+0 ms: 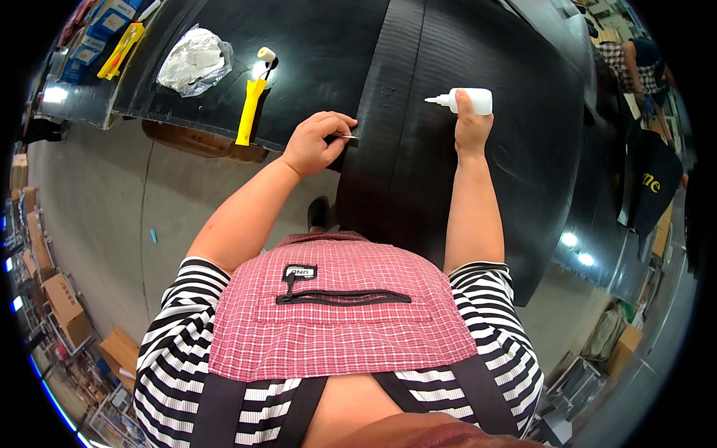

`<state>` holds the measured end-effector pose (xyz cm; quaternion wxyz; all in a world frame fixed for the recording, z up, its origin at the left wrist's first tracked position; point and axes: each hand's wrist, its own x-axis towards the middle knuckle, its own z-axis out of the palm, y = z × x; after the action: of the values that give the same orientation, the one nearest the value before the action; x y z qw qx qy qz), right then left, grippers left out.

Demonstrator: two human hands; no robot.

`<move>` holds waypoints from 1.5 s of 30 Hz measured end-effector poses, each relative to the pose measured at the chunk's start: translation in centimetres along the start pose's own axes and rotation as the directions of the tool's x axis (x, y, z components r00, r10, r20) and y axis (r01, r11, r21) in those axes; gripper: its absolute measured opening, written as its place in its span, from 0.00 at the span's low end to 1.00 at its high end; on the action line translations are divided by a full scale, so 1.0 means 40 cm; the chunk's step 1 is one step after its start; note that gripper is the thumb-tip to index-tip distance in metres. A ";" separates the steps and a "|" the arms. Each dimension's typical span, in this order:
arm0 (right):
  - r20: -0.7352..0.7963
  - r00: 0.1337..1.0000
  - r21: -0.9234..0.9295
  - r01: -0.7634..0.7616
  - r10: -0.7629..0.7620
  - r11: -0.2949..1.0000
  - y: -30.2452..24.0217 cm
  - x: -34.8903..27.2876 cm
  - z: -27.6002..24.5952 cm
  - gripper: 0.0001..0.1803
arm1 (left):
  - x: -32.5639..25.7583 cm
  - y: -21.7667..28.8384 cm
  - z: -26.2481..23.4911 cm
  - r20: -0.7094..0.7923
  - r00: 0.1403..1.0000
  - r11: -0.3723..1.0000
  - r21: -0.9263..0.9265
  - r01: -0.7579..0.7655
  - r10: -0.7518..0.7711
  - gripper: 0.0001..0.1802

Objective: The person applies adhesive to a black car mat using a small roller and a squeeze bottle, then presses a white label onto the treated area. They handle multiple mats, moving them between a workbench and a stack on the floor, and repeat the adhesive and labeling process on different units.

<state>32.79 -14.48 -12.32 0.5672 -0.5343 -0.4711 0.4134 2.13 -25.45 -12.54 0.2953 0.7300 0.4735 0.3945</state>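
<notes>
My right hand [472, 136] is wrapped round a white squeeze bottle [478, 102] with a narrow nozzle, which points left over a black ribbed sheet [426, 149]. The thumb lies along the bottle's side. My left hand [314, 142] is closed at the sheet's left edge. Between its fingers a thin, shiny metal piece [346, 136] sticks out toward that edge; the rest of it is hidden in the hand. The sheet lies across the black table [314, 45] and hangs down over its near side. A lengthwise seam line runs along it.
On the table to the left lie a small paint roller with a yellow handle [251, 112] and a clear plastic bag [196, 61] with white contents. Farther left are another yellow-handled tool [122, 49] and blue boxes [101, 33]. Another person [644, 63] stands at the far right.
</notes>
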 end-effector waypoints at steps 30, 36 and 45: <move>0.587 0.745 0.806 -0.505 0.315 -0.309 -0.015 0.073 0.024 0.31 | -0.001 0.016 -0.005 -0.022 0.998 0.998 -0.017 0.054 -0.055 0.03; 0.534 0.752 0.845 -0.465 0.386 -0.263 -0.014 0.064 0.017 0.43 | 0.018 0.026 0.004 -0.105 0.919 0.893 -0.300 0.335 -0.380 0.06; 0.518 0.799 0.661 -0.601 0.306 0.449 -0.165 -0.116 0.041 0.29 | 0.054 0.171 0.001 0.056 0.797 0.462 -0.789 0.405 -0.602 0.10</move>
<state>29.97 -19.20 -6.19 0.5242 -0.2516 -0.1555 0.7986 5.83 -26.03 -6.41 0.6229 0.3066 0.4845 0.5322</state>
